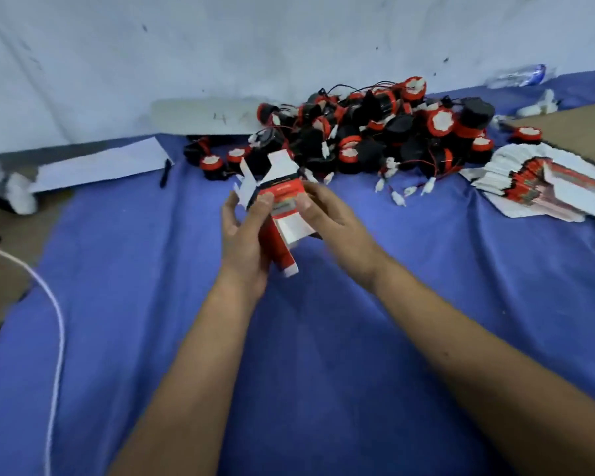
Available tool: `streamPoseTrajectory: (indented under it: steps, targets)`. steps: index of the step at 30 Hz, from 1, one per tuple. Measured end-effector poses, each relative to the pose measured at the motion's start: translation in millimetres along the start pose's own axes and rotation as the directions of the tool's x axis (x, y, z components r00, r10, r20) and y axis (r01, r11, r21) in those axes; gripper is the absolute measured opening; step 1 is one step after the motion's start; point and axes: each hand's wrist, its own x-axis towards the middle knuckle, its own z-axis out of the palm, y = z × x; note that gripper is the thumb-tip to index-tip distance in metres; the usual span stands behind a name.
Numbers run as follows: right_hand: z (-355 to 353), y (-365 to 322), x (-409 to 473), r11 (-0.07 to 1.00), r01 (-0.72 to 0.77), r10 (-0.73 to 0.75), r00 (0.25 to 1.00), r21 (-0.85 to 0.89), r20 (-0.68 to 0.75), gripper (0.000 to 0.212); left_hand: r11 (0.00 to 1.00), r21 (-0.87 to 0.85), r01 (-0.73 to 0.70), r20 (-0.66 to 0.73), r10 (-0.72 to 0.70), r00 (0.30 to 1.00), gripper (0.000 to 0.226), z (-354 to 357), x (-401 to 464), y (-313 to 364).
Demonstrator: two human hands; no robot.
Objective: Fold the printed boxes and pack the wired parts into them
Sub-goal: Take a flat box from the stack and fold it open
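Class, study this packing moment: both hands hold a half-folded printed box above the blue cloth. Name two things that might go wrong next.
1. The box is pinched between the left hand and right hand with its far flaps open; a hard squeeze may crease it.
2. Wires in the parts pile look tangled, so lifting one part may drag others.

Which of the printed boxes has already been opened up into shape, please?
The printed box held between both hands, its end flaps open; the others lie as a stack of flat blanks on the right.
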Motion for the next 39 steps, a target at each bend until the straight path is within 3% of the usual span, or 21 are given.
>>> streamPoseTrajectory:
  steps: [2,6,10,13,17,22,26,29,33,36,39]
  targets:
    - [11,14,1,1.0,-0.003,0.003,0.998,-0.006,0.068,0.035,0.991,0.036,-0.127,-0.112,0.131,0.985,0.085,-15,0,2]
    - [11,29,0,0.999,-0.003,0.003,1.0,-0.045,-0.015,0.069,0.912,0.254,-0.323,-0.142,0.366,0.92,0.074,-21,3,-2]
    - [7,28,-4,0.999,0.043,-0.043,0.995,-0.006,-0.091,0.076,0.614,0.586,-0.529,0.031,0.636,0.771,0.084,-8,-4,-4]
    - [7,23,-3,0.996,0.052,-0.042,0.992,0.077,-0.119,0.07,0.444,0.66,-0.606,0.189,0.683,0.706,0.085,-1,-11,-6]
    - [9,12,-5,0.978,0.039,-0.014,0.993,0.207,-0.12,0.049,0.298,0.692,-0.657,0.309,0.701,0.643,0.091,0,-9,-8]
    - [8,5,-3,0.938,0.003,0.049,0.989,0.346,-0.14,0.052,0.162,0.703,-0.692,0.429,0.679,0.595,0.096,3,-8,-10]
    - [8,3,-3,0.932,0.027,0.032,0.987,0.36,-0.156,0.044,0.199,0.658,-0.726,0.42,0.704,0.573,0.083,8,-10,-10]
    - [5,4,-3,0.951,0.051,0.014,0.978,0.306,-0.207,0.038,0.316,0.574,-0.755,0.396,0.7,0.594,0.064,8,-13,-7]
    - [-1,8,-1,0.977,0.101,-0.051,0.967,0.189,-0.25,0.025,0.509,0.536,-0.673,0.27,0.652,0.708,0.063,10,-15,-5]
    - [-1,9,-2,0.977,0.128,-0.083,0.965,0.169,-0.249,0.02,0.622,0.561,-0.546,0.213,0.529,0.821,0.06,10,-14,-8]
    - [1,8,-1,0.978,0.122,-0.076,0.964,0.167,-0.255,0.022,0.726,0.52,-0.45,0.195,0.412,0.89,0.053,10,-15,-10]
